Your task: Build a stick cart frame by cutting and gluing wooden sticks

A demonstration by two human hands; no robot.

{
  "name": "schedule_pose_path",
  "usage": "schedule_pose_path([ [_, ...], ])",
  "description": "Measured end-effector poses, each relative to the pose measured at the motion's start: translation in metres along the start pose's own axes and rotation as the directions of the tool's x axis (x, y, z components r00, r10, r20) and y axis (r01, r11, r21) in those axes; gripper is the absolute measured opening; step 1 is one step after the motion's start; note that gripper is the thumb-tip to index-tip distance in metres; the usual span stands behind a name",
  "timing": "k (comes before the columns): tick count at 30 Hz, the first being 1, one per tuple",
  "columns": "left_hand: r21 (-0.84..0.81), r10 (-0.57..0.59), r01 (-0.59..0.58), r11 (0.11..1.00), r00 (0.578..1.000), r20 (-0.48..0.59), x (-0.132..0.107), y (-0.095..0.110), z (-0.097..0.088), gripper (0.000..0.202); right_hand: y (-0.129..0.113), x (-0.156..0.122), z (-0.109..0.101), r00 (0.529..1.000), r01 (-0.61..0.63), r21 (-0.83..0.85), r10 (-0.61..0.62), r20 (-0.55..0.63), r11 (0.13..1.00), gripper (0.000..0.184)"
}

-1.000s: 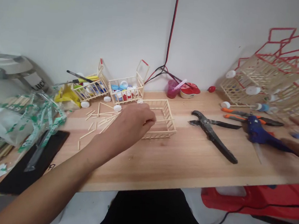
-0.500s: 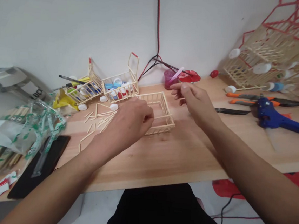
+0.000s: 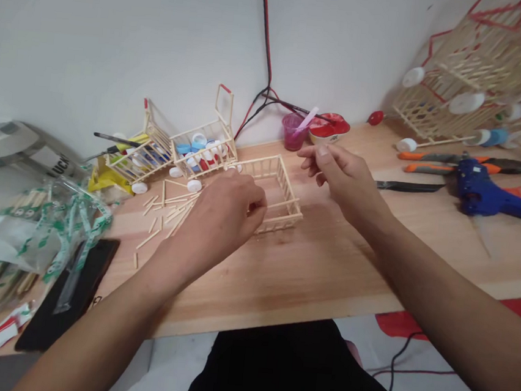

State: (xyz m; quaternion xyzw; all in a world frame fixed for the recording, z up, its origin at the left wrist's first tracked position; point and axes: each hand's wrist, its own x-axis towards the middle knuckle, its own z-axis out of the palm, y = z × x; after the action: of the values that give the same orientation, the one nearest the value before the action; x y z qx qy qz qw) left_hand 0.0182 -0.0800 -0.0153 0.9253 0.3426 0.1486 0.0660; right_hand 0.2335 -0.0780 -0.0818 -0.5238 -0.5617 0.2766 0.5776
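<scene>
A small open-topped frame of pale wooden sticks stands on the wooden table. My left hand rests on its near-left side, fingers curled and pinched on its rail. My right hand hovers just right of the frame, fingertips pressed together; what they hold, if anything, is too small to see. Loose sticks lie scattered left of the frame.
Two small stick carts with bottle caps stand at the back left. A pink cup and red bowl sit by the wall. Blue glue gun, pliers, big stick cages at right. Black phone and stick packets at left.
My right hand came in from the far right edge to just beside the frame. The view swung left and down a little. My left hand has stayed on the frame.
</scene>
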Motion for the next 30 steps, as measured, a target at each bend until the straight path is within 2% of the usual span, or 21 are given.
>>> schedule_pose_path([
  [22,-0.008,0.000,0.000,1.000,1.000,0.031,-0.0008,-0.0015,-0.0013,0.020,-0.0006,-0.0016,0.0023,1.000,-0.022,-0.007,0.022,0.013,1.000,0.034],
  [30,-0.018,0.012,-0.011,1.000,1.000,0.011,-0.0017,-0.0024,0.0006,0.021,0.0007,-0.0017,0.0030,1.000,-0.024,0.004,0.024,0.018,1.000,0.035],
])
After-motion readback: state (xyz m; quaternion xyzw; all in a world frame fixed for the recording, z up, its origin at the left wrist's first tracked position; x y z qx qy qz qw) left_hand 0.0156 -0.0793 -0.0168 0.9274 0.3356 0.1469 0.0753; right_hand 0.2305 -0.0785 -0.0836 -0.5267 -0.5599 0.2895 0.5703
